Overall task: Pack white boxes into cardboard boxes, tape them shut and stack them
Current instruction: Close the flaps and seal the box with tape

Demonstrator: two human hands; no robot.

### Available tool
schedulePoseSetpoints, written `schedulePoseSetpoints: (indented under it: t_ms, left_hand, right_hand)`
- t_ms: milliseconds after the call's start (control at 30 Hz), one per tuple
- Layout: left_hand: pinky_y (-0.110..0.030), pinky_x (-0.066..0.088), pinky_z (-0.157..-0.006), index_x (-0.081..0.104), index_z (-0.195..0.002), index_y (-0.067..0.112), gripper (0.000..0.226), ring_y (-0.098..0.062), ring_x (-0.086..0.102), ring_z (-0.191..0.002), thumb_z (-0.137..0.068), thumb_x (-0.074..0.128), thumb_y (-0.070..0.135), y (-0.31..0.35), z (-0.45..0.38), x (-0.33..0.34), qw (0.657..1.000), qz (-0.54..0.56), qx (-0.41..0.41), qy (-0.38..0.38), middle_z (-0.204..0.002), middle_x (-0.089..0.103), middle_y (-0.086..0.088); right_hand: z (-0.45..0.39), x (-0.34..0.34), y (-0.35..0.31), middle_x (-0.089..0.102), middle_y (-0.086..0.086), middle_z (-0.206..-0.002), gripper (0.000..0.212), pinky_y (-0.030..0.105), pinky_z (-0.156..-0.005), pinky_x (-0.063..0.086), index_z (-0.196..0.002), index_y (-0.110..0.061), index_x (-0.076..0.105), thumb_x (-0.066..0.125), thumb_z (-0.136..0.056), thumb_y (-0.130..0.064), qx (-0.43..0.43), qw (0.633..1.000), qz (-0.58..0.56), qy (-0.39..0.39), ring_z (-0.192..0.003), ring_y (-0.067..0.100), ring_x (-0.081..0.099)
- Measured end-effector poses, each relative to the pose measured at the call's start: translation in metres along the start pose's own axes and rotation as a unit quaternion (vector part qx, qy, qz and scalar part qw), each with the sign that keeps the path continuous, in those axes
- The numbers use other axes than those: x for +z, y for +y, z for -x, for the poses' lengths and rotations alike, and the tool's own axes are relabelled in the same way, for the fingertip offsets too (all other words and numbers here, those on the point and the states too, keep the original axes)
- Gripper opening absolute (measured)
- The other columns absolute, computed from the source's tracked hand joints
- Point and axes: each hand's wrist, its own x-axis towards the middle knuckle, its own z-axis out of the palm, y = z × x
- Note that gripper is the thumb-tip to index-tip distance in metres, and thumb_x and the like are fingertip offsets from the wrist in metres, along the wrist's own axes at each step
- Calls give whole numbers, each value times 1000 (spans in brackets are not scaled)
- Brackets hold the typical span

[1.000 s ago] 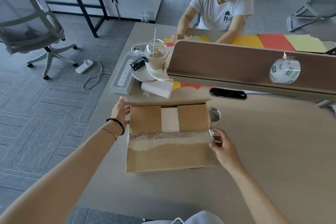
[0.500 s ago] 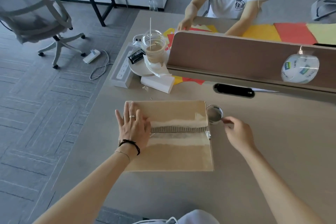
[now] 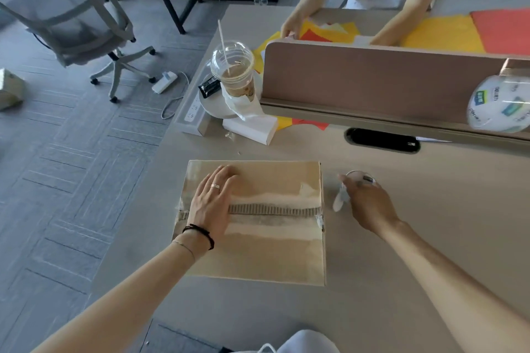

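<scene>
Head view. The cardboard box [image 3: 252, 223] lies flat on the counter [image 3: 430, 238], directly in front of the person, with both top flaps folded down. The flap seam runs left to right across the lid; a strip of corrugated edge shows along it, flanked by pale, torn-looking bands.

The left hand [image 3: 212, 200] rests palm down on the left part of the lid, across the seam. Its fingers are straight and spread, pressing the flaps flat. A ring sits on one finger and a black band circles the wrist.

The right hand [image 3: 370, 203] is just beside the right edge of the box, apart from it, over the counter. Its fingers curl around a roll of clear tape [image 3: 358, 178], of which only the far rim shows past the knuckles. A loose, crumpled end of tape hangs at the hand's left side.

Beyond the box, a white box [image 3: 252, 127] lies on the counter near a plastic cup [image 3: 233, 71] with a straw. A brown divider panel [image 3: 381, 77] crosses the counter behind them. Beyond the panel, a second person handles coloured paper sheets [image 3: 441, 34]. An office chair [image 3: 86, 23] stands on the floor at left.
</scene>
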Motion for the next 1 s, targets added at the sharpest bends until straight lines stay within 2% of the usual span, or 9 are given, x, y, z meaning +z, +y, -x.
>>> schedulePoseSetpoints:
  t_ms: [100, 200, 267, 367, 533, 633, 767, 900, 1000]
  left_hand:
    - [-41, 40, -108, 61, -122, 12, 66, -32, 49, -128, -63, 54, -17, 23, -9, -13, 997, 67, -45, -2, -138, 54, -5]
    - [-35, 46, -98, 63, -121, 19, 51, -24, 57, -115, -78, 57, -7, 69, -20, -34, 984, 176, -28, -2, -128, 60, 2]
    - [-27, 48, -89, 63, -123, 27, 35, -11, 60, -105, -89, 60, 18, 111, -23, -56, 963, 267, 1, -23, -124, 61, 12]
    - [-23, 49, -80, 62, -124, 38, 44, -1, 58, -90, -86, 54, 58, 151, -24, -80, 945, 311, 27, -96, -115, 63, 21]
    - [-25, 51, -70, 74, -103, 34, 17, -7, 62, -76, -89, 67, 27, 136, -6, -95, 936, 342, 12, -79, -80, 72, 11]
    - [-31, 61, -67, 74, -113, 28, 23, -15, 71, -76, -92, 67, 22, 112, 10, -106, 857, 478, -43, -191, -86, 75, 1]
    - [-35, 60, -68, 70, -120, 8, 31, -34, 72, -89, -100, 59, 30, 74, 25, -129, 678, 646, -182, -300, -107, 73, -19]
    - [-39, 59, -77, 56, -126, -3, 38, -30, 68, -87, -94, 68, 14, 39, 42, -128, 588, 714, -226, -307, -97, 70, -17]
    - [-43, 59, -82, 58, -127, -3, 37, -27, 62, -84, -93, 68, 10, 23, 54, -128, 572, 736, -238, -273, -83, 68, -9]
  right_hand:
    - [24, -43, -8, 75, 4, -106, 46, 39, -71, 56, -121, -29, 65, 65, -81, -8, 78, 992, -78, 56, -96, 35, 69]
    - [51, -88, -28, 70, -7, -99, 33, 31, -62, 47, -107, -30, 65, 66, -81, -9, 101, 967, -194, 133, -76, 22, 63]
    - [70, -115, -52, 66, -12, -89, 29, 24, -57, 39, -104, -32, 66, 68, -83, -11, 93, 954, -240, 156, -65, 10, 55]
    - [93, -143, -91, 63, -19, -77, 26, 20, -57, 41, -104, -35, 65, 71, -84, -19, 46, 950, -272, 147, -64, 7, 56]
    - [107, -151, -142, 67, -18, -67, 12, 33, -58, 51, -93, -33, 74, 68, -91, -22, 79, 923, -344, 153, -66, 8, 64]
    - [105, -144, -173, 73, -14, -74, 13, 36, -62, 54, -91, -33, 73, 61, -90, -29, 118, 920, -345, 141, -71, 10, 68]
    - [99, -136, -207, 70, -11, -70, 22, 34, -59, 52, -83, -36, 74, 53, -81, -28, 105, 939, -307, 116, -63, 11, 63]
    - [88, -137, -238, 69, -13, -62, 16, 24, -58, 43, -69, -30, 73, 64, -80, -25, 37, 961, -246, 121, -60, 10, 58]
    - [78, -136, -259, 69, -8, -67, 17, 32, -62, 49, -76, -27, 75, 62, -80, -36, 23, 972, -202, 117, -67, 13, 61]
